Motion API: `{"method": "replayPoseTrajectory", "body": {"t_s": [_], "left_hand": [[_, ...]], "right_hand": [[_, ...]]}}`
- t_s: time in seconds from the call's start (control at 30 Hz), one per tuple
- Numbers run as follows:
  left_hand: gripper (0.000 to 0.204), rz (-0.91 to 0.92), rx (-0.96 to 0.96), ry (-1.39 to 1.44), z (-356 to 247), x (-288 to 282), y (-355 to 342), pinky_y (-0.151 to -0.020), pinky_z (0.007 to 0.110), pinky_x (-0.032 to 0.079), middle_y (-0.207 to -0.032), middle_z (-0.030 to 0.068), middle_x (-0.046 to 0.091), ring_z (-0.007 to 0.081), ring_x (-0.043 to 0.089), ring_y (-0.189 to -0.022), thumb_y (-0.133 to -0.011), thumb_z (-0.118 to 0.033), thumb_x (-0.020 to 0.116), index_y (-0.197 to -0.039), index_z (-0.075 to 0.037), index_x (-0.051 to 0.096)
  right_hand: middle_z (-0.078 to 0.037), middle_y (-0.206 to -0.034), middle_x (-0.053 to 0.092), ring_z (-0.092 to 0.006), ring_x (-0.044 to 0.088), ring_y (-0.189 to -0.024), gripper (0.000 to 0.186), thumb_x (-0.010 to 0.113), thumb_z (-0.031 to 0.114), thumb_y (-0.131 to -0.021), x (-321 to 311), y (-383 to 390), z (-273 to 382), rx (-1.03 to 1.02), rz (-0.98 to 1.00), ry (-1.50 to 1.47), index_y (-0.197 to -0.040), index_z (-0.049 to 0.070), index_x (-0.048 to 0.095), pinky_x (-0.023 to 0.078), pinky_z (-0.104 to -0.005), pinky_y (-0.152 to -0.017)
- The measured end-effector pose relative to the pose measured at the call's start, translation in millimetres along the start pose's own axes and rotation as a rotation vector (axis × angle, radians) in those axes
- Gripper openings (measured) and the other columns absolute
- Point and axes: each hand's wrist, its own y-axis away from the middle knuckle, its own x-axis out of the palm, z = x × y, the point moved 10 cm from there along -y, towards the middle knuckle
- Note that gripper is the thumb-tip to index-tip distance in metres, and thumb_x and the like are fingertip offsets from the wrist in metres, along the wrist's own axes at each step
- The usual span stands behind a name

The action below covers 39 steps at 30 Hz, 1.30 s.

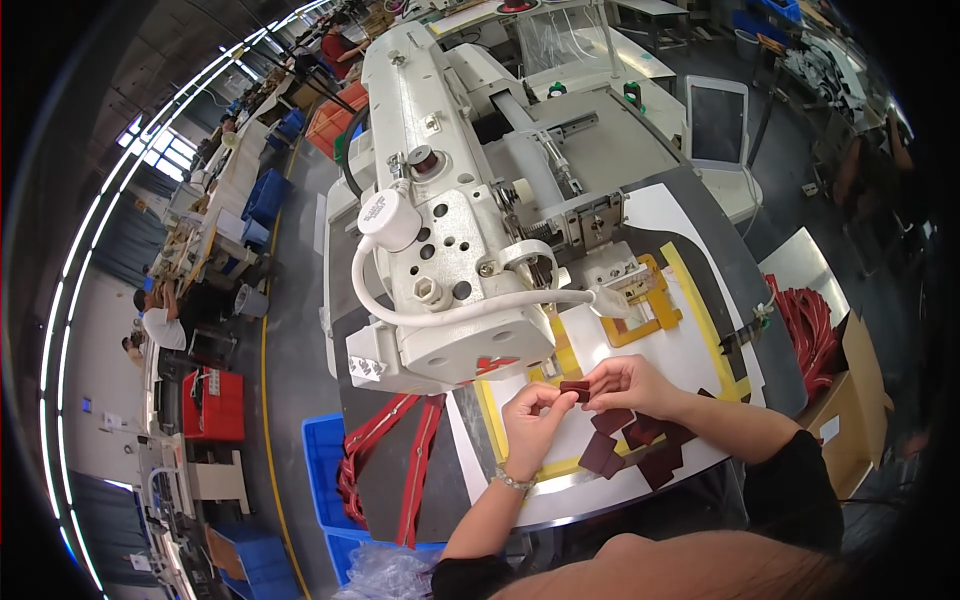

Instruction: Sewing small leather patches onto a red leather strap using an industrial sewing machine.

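Both hands — left hand (530, 415) and right hand (622, 380) — are pinching one small dark-red leather patch (574, 390) above the white sewing-machine table (690, 360); squaring its edges looks wise before it goes down.

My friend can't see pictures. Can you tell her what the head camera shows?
Two bare hands, left hand and right hand, pinch a small dark red patch between them beside a big white sewing machine. More dark red patches lie on the white table.
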Motion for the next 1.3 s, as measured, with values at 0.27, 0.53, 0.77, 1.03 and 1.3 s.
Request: {"method": "replayPoseTrajectory", "body": {"t_s": [0.27,0.53,0.77,1.03,1.3], "left_hand": [[0.011,-0.017,-0.055,0.017,3.4,4.3,1.0,-0.066,0.021,0.048,-0.08,0.0044,0.064,0.0077,0.06,-0.072,-0.08,0.002,0.072,-0.078,-0.001,0.062],[0.014,-0.026,0.036,-0.105,-9.8,4.7,1.0,-0.069,0.022,0.045,-0.078,0.0032,0.062,0.008,0.056,-0.072,-0.077,0.003,0.074,-0.075,-0.001,0.061],[0.014,-0.024,0.091,-0.175,-17.5,5.5,1.6,-0.068,0.022,0.045,-0.078,0.0043,0.062,0.0089,0.057,-0.072,-0.075,0.003,0.075,-0.074,-0.001,0.062],[0.014,-0.011,0.134,-0.204,-22.1,7.8,0.2,-0.069,0.022,0.045,-0.079,0.0046,0.062,0.0093,0.057,-0.073,-0.075,0.004,0.075,-0.076,-0.001,0.062],[0.016,0.256,-0.131,-0.358,-5.7,25.4,-3.2,-0.06,0.022,0.039,-0.072,0.0012,0.055,0.006,0.047,-0.066,-0.093,-0.015,0.059,-0.089,-0.001,0.061]], "right_hand": [[-0.01,-0.088,0.068,-0.0121,0.066,-0.082,0.017,0.069,0.002,-0.083,-5.4,2.2,1.1,-0.037,-0.1,0.125,-0.097,-0.005,0.062,0.053,-0.024,-0.075],[-0.01,-0.087,0.068,-0.012,0.066,-0.079,0.016,0.068,0.003,-0.084,-5.3,1.9,-4.0,-0.033,-0.126,0.082,-0.096,-0.005,0.062,0.054,-0.0236,-0.073],[-0.01,-0.087,0.068,-0.0125,0.067,-0.079,0.015,0.068,0.003,-0.084,-4.8,2.7,-3.0,-0.03,-0.128,0.098,-0.094,-0.005,0.061,0.055,-0.0233,-0.072],[-0.009,-0.085,0.067,-0.0123,0.067,-0.078,0.012,0.067,0.003,-0.085,-6.0,1.8,-1.3,-0.048,-0.126,0.127,-0.091,-0.005,0.061,0.055,-0.0234,-0.071],[-0.009,-0.082,0.067,-0.0115,0.066,-0.075,0.01,0.067,0.003,-0.086,-9.1,1.5,0.4,-0.086,-0.1,0.076,-0.089,-0.004,0.06,0.055,-0.0234,-0.07]]}}
